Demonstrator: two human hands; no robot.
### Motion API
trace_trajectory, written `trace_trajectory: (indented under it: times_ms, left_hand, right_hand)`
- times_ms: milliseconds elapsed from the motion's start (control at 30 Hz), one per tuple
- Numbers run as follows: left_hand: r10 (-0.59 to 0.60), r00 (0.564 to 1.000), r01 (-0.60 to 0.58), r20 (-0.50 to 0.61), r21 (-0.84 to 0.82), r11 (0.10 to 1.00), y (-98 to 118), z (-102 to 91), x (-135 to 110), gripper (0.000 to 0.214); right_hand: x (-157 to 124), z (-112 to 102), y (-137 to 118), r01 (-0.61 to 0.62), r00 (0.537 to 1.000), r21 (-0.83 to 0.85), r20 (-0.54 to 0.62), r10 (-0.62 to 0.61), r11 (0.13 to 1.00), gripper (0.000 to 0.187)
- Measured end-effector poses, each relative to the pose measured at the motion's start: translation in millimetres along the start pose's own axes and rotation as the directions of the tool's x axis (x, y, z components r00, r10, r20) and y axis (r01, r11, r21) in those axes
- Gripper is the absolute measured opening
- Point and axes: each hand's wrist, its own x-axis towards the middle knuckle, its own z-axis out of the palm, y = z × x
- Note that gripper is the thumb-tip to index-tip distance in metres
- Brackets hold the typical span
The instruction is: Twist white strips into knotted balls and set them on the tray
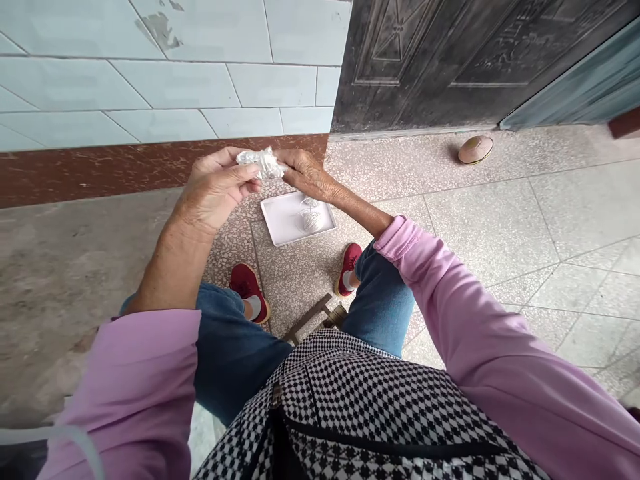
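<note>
A small bundle of white cord [267, 162] is held up between both hands, over the far edge of a white tray. My left hand [215, 183] grips its left end, thumb on the near side and fingers behind. My right hand [307, 175] pinches the right end; its fingertips are partly hidden by the bundle. Below, on the floor, sits the shallow white tray [285, 223]. More white cord [311, 219] lies coiled in the tray's right part.
A tiled wall [175, 83] with a brown base strip stands in front, beside a dark panelled door [425, 60]. A pinkish round object [475, 150] rests on the speckled floor to the right. Red shoes [249, 288] flank the tray's near side. A wooden stool [313, 317] shows between the legs.
</note>
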Motion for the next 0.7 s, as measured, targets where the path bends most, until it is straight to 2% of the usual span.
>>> trace_trajectory:
  times_ms: [100,200,267,333,400,533,633,700]
  left_hand:
    - [0.051,0.995,-0.048,-0.086,0.037,0.998,-7,-4.6,10,0.046]
    - [0.125,0.974,-0.087,-0.187,0.199,0.976,-17,-7.8,21,0.045]
    - [0.186,0.961,-0.110,-0.205,0.335,0.936,-20,-8.4,25,0.044]
    - [0.209,0.964,-0.121,-0.166,0.427,0.896,-20,-8.4,25,0.040]
    - [0.176,0.977,-0.108,-0.120,0.435,0.894,-17,-8.3,21,0.035]
    - [0.053,0.999,-0.048,-0.012,0.258,0.965,-6,-6.4,7,0.024]
    - [-0.001,0.996,-0.010,0.094,0.123,0.992,0,-2.5,-1,0.033]
    - [-0.011,0.993,0.002,0.121,0.071,0.997,2,0.0,-3,0.038]
  right_hand:
    - [-5,20,-4,-0.007,0.995,-0.055,0.098,0.012,0.998,0.040]
    - [-12,36,-9,0.037,0.978,-0.121,0.208,-0.011,0.992,0.034]
    - [-15,37,-11,0.086,0.970,-0.130,0.239,-0.053,0.988,0.036]
    - [-15,29,-11,0.120,0.976,-0.104,0.194,-0.098,0.987,0.041]
    - [-12,16,-9,0.133,0.988,-0.064,0.085,-0.128,0.989,0.047]
    - [-7,-11,-5,0.111,0.989,0.038,-0.104,-0.106,0.993,0.068]
    - [-5,-18,-3,0.074,0.989,0.092,-0.131,-0.062,0.993,0.074]
    - [-3,-19,-2,0.057,0.992,0.105,-0.122,-0.044,0.993,0.073]
